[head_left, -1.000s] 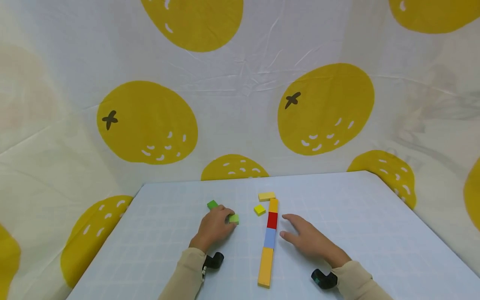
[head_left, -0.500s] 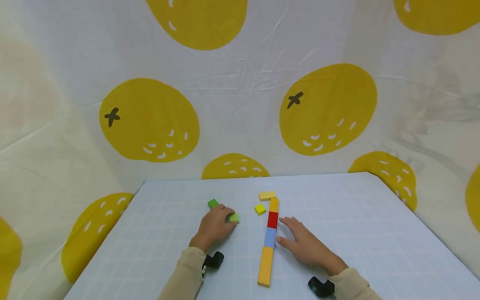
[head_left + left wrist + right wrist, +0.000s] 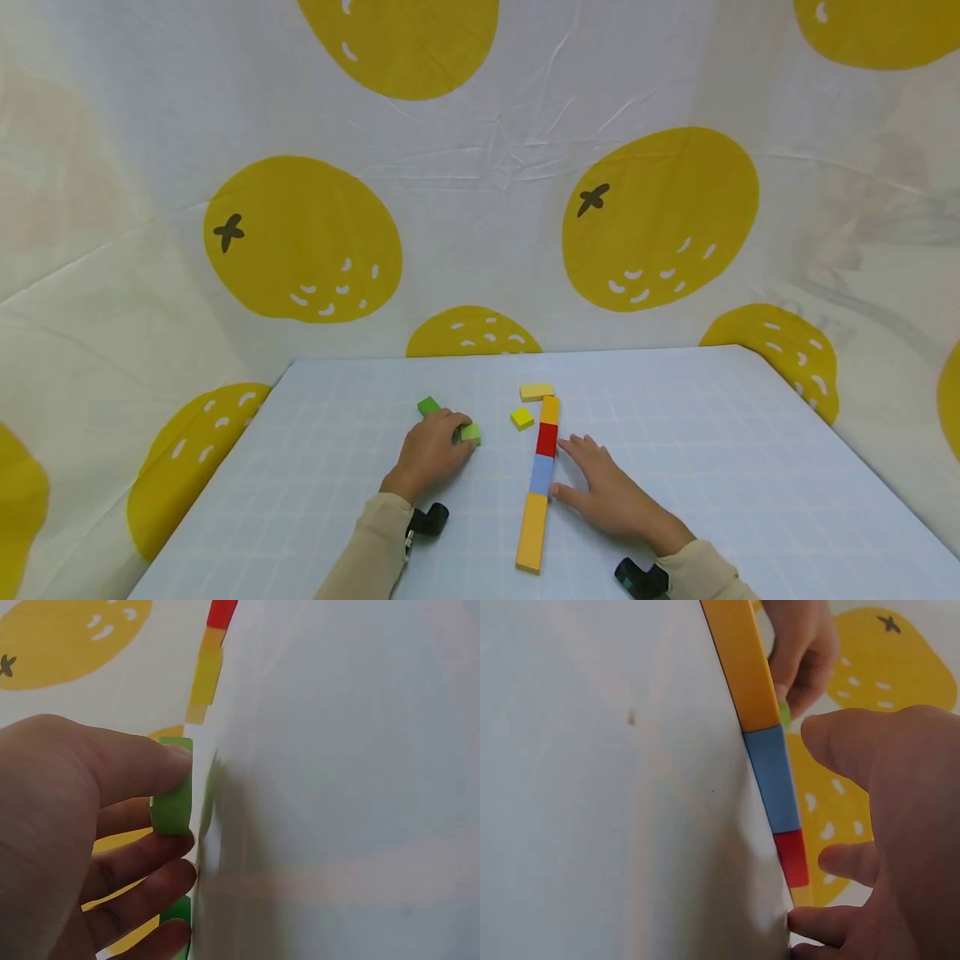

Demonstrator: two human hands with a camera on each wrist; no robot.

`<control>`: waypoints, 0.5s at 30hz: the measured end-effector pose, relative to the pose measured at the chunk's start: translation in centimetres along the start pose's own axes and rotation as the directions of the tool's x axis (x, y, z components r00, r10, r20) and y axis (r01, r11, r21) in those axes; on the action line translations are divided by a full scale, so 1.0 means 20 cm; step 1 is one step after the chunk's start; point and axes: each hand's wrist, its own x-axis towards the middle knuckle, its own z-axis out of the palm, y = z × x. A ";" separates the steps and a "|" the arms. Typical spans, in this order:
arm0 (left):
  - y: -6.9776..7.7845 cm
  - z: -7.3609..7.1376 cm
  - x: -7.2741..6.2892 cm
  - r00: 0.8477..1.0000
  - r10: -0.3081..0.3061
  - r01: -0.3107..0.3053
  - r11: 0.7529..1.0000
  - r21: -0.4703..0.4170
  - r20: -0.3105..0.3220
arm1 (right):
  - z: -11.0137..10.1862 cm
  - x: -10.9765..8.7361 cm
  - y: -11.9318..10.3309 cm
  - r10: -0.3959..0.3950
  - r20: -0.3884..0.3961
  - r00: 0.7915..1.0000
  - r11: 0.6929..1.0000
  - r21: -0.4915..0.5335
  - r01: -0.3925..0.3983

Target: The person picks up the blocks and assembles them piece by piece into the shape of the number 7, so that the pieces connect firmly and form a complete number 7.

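Left hand (image 3: 429, 452) pinches light green block (image 3: 471, 433) left of the block row (image 3: 541, 475), which runs lengthwise away from the person, nearer the spread right hand (image 3: 611, 493).

Across your pale, gridded tabletop (image 3: 750, 475), a red block (image 3: 547, 440) and short orange block (image 3: 550, 409) extend from the blue block (image 3: 541, 475) toward 12 o'clock, a long orange block (image 3: 532, 533) toward 6; pale yellow block (image 3: 536, 392) at 12, bright yellow block (image 3: 522, 418) at 11, dark green block (image 3: 428, 406) at 10.
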 end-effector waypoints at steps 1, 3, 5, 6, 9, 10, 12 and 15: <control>0.00 0.00 0.00 1.000 0.001 -0.001 1.000 -0.001 0.002 | 0.00 0.00 0.00 -0.002 0.002 1.000 1.000 -0.001 0.002; 0.01 0.00 0.01 1.000 0.000 0.000 1.000 -0.010 0.001 | 0.00 0.00 0.00 -0.010 0.001 1.000 1.000 0.003 0.010; 0.01 0.00 0.02 1.000 0.007 -0.007 1.000 -0.020 -0.003 | 0.00 0.00 0.01 -0.020 -0.002 1.000 1.000 0.008 0.020; 0.01 0.00 0.02 1.000 0.012 -0.012 1.000 -0.025 -0.005 | 0.00 0.00 0.01 -0.024 -0.006 1.000 1.000 0.011 0.024; 0.03 -0.01 0.03 1.000 0.016 -0.017 0.999 -0.045 -0.014 | 0.00 0.00 0.02 -0.044 -0.019 0.999 0.999 0.019 0.045; 0.03 -0.01 0.03 1.000 0.016 -0.016 0.998 -0.052 -0.015 | 0.01 0.00 0.02 -0.051 -0.024 0.998 0.998 0.023 0.051; 0.04 0.00 0.04 1.000 0.018 -0.019 0.998 -0.064 -0.014 | 0.01 0.00 0.02 -0.061 -0.029 0.998 0.998 0.028 0.062; 0.06 0.01 0.04 1.000 0.025 -0.025 0.996 -0.087 -0.003 | 0.03 0.00 0.03 -0.046 -0.021 0.999 0.999 0.028 0.047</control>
